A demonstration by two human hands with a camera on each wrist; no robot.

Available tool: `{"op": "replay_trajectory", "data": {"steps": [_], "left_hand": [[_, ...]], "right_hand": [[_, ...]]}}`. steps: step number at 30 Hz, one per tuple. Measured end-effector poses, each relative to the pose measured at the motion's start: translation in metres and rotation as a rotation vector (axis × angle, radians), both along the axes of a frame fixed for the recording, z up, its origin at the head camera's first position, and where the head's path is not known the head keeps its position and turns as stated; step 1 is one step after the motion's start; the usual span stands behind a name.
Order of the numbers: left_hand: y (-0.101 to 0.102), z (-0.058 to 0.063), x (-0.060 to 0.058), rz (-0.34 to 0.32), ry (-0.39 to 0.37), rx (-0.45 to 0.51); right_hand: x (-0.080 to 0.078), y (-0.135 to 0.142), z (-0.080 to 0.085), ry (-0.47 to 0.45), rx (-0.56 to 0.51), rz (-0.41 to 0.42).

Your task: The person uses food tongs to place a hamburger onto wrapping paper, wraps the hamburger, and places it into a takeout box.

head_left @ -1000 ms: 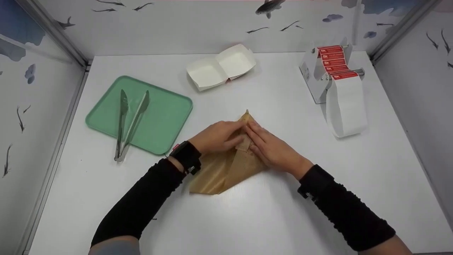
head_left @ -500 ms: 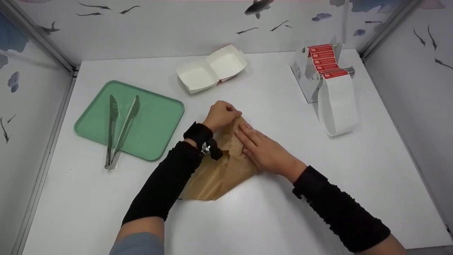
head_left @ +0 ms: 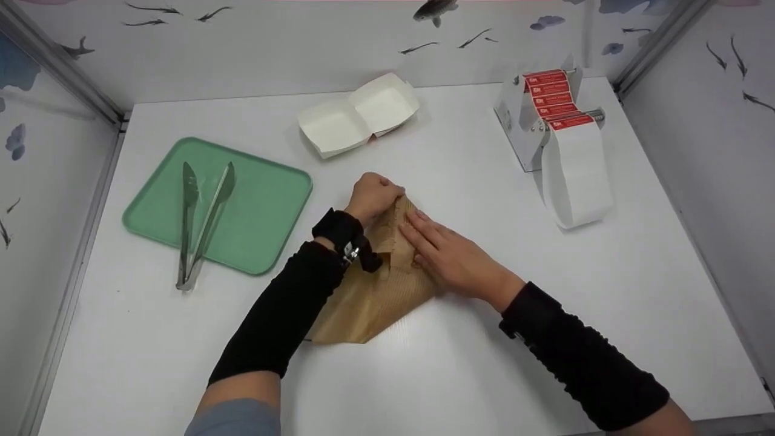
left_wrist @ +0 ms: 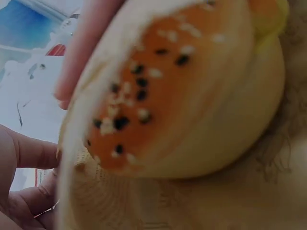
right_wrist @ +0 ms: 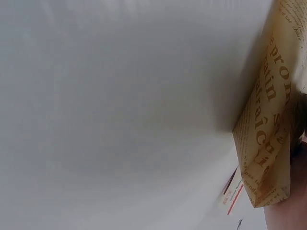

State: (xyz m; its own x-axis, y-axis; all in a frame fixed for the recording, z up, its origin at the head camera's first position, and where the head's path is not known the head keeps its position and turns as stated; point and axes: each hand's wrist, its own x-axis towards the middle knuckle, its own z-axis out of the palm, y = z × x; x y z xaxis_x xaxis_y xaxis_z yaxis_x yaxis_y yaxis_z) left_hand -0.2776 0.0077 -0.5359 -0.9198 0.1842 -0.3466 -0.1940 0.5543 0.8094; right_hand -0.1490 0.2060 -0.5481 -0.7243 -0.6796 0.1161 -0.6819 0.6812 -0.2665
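Brown wrapping paper (head_left: 378, 306) lies folded between the two hands in the head view. My left hand (head_left: 373, 197) pinches its far, pointed end with curled fingers. My right hand (head_left: 457, 257) lies with straight fingers along the folded right side, pressing on it. Within the wrap, the left wrist view shows a sesame-topped bun (left_wrist: 158, 91) with an orange and yellow filling (left_wrist: 268, 21) at its side; the left arm and the folds hide it from the head camera. Brown lettering covers the paper (right_wrist: 264, 124) in the right wrist view.
A green tray (head_left: 266, 224) with metal tongs (head_left: 203, 242) lying across its edge is at left. Behind the hands stands an unfolded white paper box (head_left: 336, 127). A dispenser with a roll of red labels (head_left: 551, 100) stands at back right, its white strip (head_left: 581, 175) hanging down.
My left hand has moved farther forward, from the wrap's left side to its pointed end, and now pinches it. The right hand stays flat on the wrap.
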Motion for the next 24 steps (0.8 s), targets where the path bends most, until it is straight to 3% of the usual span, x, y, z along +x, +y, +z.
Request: {"op": "replay_trajectory", "data": {"steps": [2, 4, 8, 10, 12, 15, 18, 24], "left_hand": [[0.0, 0.002, 0.005, -0.043, 0.079, -0.032], [0.0, 0.008, 0.014, -0.114, 0.217, -0.07], [-0.004, 0.023, 0.045, -0.365, 0.556, -0.156], [-0.008, 0.026, 0.064, -0.501, 0.672, -0.173], [-0.011, 0.024, 0.08, -0.586, 0.741, -0.172], [-0.016, 0.017, 0.096, -0.595, 0.788, -0.168], [-0.019, 0.011, 0.101, -0.56, 0.833, -0.185], [-0.025, 0.006, 0.103, -0.576, 0.832, -0.24]], "right_hand": [[0.0, 0.0, 0.001, -0.011, 0.007, -0.006], [0.0, -0.001, 0.002, -0.004, 0.02, -0.006], [0.001, 0.0, 0.001, 0.097, 0.059, 0.022], [0.001, 0.001, 0.0, 0.158, 0.059, 0.032], [0.002, 0.002, -0.001, 0.207, 0.05, 0.032], [0.002, 0.002, -0.004, 0.242, 0.035, 0.013], [0.003, 0.001, -0.006, 0.213, -0.015, -0.055], [0.008, 0.003, -0.002, -0.005, -0.229, -0.24]]}}
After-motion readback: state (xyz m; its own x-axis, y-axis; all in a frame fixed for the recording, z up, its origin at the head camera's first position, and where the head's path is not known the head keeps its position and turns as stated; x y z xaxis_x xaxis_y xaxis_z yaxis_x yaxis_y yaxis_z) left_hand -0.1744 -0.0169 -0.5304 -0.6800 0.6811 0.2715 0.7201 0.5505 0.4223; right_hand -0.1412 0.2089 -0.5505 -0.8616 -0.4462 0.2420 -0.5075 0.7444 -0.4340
